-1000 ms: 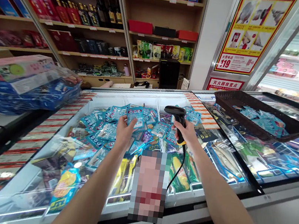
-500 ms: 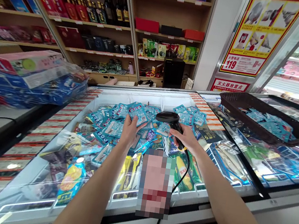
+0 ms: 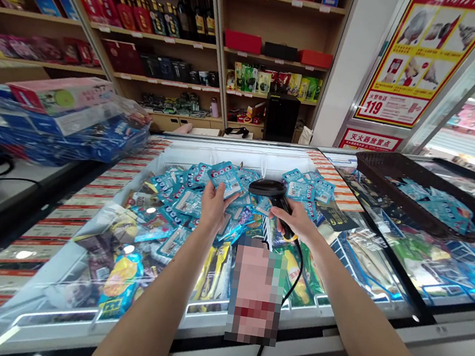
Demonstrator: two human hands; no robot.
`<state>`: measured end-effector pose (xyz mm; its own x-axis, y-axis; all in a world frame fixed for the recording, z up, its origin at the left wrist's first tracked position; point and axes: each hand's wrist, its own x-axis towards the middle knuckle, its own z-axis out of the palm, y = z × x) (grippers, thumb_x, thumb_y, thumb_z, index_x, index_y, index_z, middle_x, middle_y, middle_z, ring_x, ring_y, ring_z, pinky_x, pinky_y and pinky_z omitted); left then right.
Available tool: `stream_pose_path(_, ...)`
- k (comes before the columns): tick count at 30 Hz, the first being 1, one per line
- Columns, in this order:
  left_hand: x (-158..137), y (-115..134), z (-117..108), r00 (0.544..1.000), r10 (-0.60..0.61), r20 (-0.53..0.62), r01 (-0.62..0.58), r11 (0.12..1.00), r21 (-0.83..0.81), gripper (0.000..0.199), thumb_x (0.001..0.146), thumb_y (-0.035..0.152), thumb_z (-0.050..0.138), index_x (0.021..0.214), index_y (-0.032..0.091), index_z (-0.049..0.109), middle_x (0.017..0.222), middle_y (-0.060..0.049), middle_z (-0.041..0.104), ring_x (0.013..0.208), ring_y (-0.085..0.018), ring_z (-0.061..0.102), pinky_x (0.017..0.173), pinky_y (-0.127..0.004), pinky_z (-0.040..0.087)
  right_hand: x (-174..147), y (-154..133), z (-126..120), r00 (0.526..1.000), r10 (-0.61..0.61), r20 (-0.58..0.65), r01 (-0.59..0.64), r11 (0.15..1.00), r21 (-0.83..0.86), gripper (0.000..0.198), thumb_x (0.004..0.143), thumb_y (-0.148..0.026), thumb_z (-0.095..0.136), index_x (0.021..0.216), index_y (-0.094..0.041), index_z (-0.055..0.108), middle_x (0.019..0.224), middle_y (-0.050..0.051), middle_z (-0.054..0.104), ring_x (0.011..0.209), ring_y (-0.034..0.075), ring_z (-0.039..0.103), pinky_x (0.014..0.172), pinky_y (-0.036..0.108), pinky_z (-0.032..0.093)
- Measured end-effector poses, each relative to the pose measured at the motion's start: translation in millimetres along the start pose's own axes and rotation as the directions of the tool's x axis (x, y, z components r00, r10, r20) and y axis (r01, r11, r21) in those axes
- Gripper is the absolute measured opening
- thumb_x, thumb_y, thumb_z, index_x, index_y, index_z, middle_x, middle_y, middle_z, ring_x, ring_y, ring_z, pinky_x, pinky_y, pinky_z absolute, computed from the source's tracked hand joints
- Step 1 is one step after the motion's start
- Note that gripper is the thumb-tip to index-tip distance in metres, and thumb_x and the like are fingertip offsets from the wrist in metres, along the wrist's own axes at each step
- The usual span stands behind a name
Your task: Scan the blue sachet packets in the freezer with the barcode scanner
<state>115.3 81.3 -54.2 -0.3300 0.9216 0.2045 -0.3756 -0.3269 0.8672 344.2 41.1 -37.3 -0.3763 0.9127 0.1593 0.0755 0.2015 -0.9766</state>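
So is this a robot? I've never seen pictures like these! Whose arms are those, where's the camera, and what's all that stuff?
No robot here, just a person's two bare hands. Every picture comes from one camera worn on that person's head, looking forward and down, so you see their arms reaching away from you.

The left grip pinches a blue packet. The right grip is wrapped around a black scanner, which looks like the kind shops use for barcodes.

In front is a shop case with a see-through top. More blue packets lie in a pile there, with other colourful food bags showing around and below. The brown basket on the right holds blue packets too.
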Motion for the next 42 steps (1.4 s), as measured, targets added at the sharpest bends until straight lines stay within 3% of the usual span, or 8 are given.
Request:
stream_pose_path(7,3,-2,-4,0.999,-0.015,-0.035,0.014,0.999,-0.046,0.029,0.076,0.035,0.069,0.088,0.023,0.045,0.092,0.001,0.051,0.088,-0.012,0.056,0.081,-0.043,0.061,15,-15,8,1.000,-0.013,-0.009,0.014,0.999,0.037,0.037,0.078,-0.053,0.065,0.086,-0.018,0.056,0.066,0.003,0.066,0.039,0.011,0.053,0.038,0.025,0.041)
stream_pose_path(12,3,-3,-4,0.999,-0.043,-0.007,0.042,0.999,-0.031,0.027,0.077,0.030,0.066,0.092,0.024,0.044,0.097,0.000,0.052,0.093,-0.013,0.058,0.083,-0.043,0.060,12,-7,13,1.000,-0.001,0.003,0.001,1.000,0.013,0.038,0.079,-0.054,0.064,0.083,-0.018,0.055,0.062,0.001,0.064,0.039,0.012,0.054,0.038,0.025,0.041)
stream_pose_path(21,4,-7,-5,1.000,-0.010,0.030,0.009,1.000,0.008,0.026,0.078,0.027,0.064,0.084,0.023,0.040,0.083,0.003,0.044,0.077,-0.007,0.053,0.086,-0.042,0.059,2,-3,8,0.999,0.020,0.027,-0.019,0.999,-0.047,0.039,0.079,-0.056,0.063,0.084,-0.019,0.055,0.059,0.000,0.062,0.040,0.012,0.054,0.039,0.025,0.042)
stream_pose_path(25,2,-7,-3,0.998,0.003,0.065,-0.005,0.999,0.034,0.024,0.078,0.029,0.064,0.087,0.023,0.042,0.094,0.002,0.051,0.088,-0.010,0.059,0.086,-0.042,0.058,2,-4,7,1.000,0.011,0.026,-0.009,0.997,-0.073,0.040,0.078,-0.058,0.062,0.085,-0.018,0.055,0.065,0.002,0.064,0.040,0.012,0.054,0.039,0.025,0.042)
stream_pose_path(30,0,-6,-3,0.997,0.019,0.075,-0.022,0.999,0.045,0.024,0.079,0.030,0.064,0.090,0.023,0.044,0.105,0.000,0.053,0.095,-0.013,0.059,0.086,-0.041,0.059,1,-4,7,0.999,0.003,0.048,0.003,0.993,-0.114,0.040,0.080,-0.058,0.060,0.084,-0.018,0.056,0.052,-0.001,0.059,0.040,0.014,0.054,0.041,0.026,0.042)
stream_pose_path(42,-1,-2,1,1.000,0.006,0.011,-0.008,0.994,0.105,0.025,0.076,0.030,0.066,0.090,0.023,0.046,0.100,0.000,0.053,0.092,-0.013,0.057,0.086,-0.041,0.060,1,-5,5,0.998,-0.012,0.069,0.021,0.991,-0.132,0.040,0.081,-0.058,0.060,0.087,-0.018,0.056,0.056,0.000,0.062,0.041,0.013,0.055,0.042,0.026,0.043)
